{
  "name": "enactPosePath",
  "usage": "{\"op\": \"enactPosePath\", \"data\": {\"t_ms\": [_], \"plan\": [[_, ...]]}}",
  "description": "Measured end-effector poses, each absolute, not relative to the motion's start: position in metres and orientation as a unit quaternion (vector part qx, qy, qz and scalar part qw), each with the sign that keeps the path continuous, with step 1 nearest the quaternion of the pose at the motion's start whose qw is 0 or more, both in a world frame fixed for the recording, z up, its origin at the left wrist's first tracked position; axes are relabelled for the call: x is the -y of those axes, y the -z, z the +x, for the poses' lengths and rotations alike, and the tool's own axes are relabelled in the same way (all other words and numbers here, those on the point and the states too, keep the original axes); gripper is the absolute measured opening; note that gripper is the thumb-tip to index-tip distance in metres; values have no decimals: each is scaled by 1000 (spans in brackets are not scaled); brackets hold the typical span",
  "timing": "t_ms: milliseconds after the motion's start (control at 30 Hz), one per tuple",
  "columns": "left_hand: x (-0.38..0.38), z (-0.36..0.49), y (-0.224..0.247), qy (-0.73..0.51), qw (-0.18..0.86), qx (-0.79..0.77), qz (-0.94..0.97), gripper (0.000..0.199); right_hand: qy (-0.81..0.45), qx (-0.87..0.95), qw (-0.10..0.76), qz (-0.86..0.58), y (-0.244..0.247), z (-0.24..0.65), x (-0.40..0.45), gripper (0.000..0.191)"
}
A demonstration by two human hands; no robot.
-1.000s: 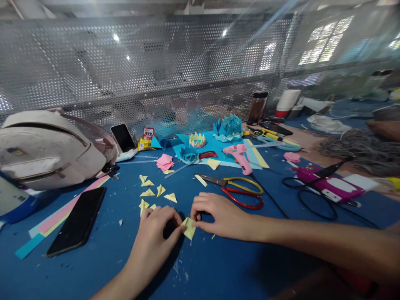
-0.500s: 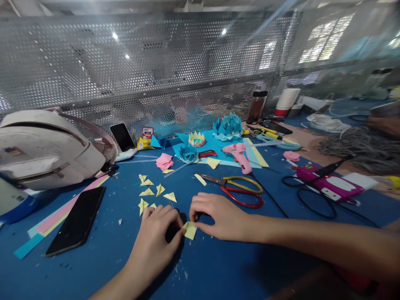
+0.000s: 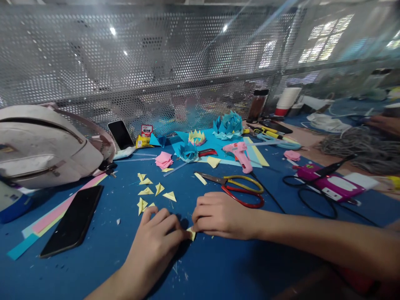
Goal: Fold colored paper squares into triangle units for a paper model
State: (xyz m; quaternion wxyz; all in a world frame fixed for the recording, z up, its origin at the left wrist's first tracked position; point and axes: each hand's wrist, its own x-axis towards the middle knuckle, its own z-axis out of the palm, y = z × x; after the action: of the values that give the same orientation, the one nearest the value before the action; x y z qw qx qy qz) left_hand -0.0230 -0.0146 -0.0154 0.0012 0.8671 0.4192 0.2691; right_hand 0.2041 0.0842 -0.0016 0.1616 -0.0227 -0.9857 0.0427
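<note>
A small yellow paper piece [image 3: 191, 235] lies low over the blue table, mostly covered by fingers. From its left side my left hand [image 3: 161, 237] grips it between thumb and fingers. My right hand [image 3: 220, 216], fingers bent together, presses on its upper right edge. Just beyond my left hand are several folded yellow paper triangles [image 3: 146, 191]. Scissors [image 3: 233, 182] with one yellow and one red handle lie behind my right hand, beside a narrow yellow paper strip [image 3: 200, 178].
A pink glue gun [image 3: 240, 155], blue paper flower [image 3: 228, 126], yellow-and-pink paper ring [image 3: 196, 138] and pink paper stack [image 3: 163, 161] stand farther back. To the left are a black phone [image 3: 73, 221] and pale backpack [image 3: 43, 146]. A purple power strip [image 3: 329, 181] with cords lies right.
My right fingers have closed down onto the yellow paper, which now shows smaller and folded. My left hand has shifted slightly right, still gripping it.
</note>
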Motion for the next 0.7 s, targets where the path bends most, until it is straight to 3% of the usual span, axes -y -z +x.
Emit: {"op": "enactPosePath", "data": {"t_ms": [467,700], "plan": [[13,-26,14,-249,-26,-392,885,30,82,981,177,14,2,202,-83,28],[11,-23,15,-270,-70,-354,893,35,-32,987,147,46,-3,205,-91,17]]}}
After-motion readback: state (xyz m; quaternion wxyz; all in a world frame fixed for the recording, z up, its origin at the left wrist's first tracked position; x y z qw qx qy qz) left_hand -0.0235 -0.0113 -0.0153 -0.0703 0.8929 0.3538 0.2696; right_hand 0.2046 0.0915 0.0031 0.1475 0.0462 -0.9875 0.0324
